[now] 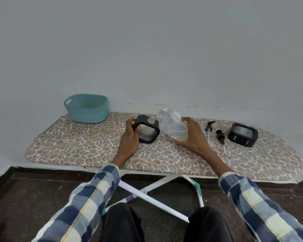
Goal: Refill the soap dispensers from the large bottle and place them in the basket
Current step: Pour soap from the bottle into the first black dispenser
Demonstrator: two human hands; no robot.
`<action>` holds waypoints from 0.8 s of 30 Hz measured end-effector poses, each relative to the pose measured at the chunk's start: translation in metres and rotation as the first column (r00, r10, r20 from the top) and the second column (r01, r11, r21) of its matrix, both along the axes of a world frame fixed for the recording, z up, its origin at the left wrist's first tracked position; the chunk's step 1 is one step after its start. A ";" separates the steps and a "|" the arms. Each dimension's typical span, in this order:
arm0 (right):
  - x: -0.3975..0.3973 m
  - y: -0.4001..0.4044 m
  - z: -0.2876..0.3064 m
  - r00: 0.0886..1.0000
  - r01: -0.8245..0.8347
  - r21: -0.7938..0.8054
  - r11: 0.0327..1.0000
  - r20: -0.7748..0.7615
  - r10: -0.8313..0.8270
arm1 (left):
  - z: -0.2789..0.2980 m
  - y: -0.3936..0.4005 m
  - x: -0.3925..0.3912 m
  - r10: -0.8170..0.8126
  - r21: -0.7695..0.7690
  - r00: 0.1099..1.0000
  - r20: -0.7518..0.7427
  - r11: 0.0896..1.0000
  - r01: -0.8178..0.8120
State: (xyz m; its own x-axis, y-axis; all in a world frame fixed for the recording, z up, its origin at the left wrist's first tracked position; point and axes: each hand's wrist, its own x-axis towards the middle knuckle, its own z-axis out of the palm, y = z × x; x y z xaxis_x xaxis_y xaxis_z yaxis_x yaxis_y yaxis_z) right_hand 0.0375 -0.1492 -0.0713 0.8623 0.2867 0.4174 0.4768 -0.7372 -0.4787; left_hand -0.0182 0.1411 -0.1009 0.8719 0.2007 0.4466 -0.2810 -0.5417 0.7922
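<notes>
My right-hand fingers (185, 121) curl over the base end of the large clear plastic bottle (172, 126), thumb under it, tipping its open neck toward the dispenser. It looks light, thin-walled and part full; I judge it will dent if squeezed and may be slick, so the wide base is the place to hold. My left-hand fingers (129, 124) wrap the black-framed square glass soap dispenser (147, 131), thumb hooked inside its frame. It seems rigid, heavier and breakable; the rubbery frame gives the surest purchase. Both are near the middle of the leopard-print ironing board (77, 151), toward its far edge. Two black pump heads (215, 132) and a second dispenser (242, 134) lie toward the right end, the teal plastic basket (87, 109) at the far left corner.
</notes>
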 end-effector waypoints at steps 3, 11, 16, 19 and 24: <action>0.002 -0.006 0.000 1.000 0.026 -0.051 0.998 0.018 -0.025 | 0.000 0.000 0.000 0.013 0.017 1.000 0.016 1.000 -0.013; 0.000 -0.006 0.000 0.997 0.055 -0.127 0.990 0.068 -0.047 | -0.003 0.001 0.002 0.048 0.071 0.999 0.021 0.996 -0.049; -0.002 -0.005 0.000 0.995 0.064 -0.160 0.985 0.089 -0.050 | -0.003 0.002 0.003 0.064 0.087 0.997 0.046 0.994 -0.068; -0.004 -0.005 -0.001 0.995 0.058 -0.171 0.984 0.090 -0.043 | -0.004 0.002 0.004 0.077 0.104 0.994 0.079 0.991 -0.085; -0.005 -0.004 0.001 0.996 0.058 -0.170 0.984 0.077 -0.045 | -0.006 0.004 0.006 0.089 0.139 0.992 0.087 0.985 -0.100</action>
State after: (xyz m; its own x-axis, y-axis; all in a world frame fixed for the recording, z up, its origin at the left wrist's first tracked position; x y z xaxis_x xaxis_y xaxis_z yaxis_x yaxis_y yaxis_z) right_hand 0.0321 -0.1531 -0.0704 0.8470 0.3154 0.4280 0.4648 -0.8301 -0.3081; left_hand -0.0121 0.1450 -0.1069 0.8121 0.2096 0.5446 -0.2828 -0.6750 0.6815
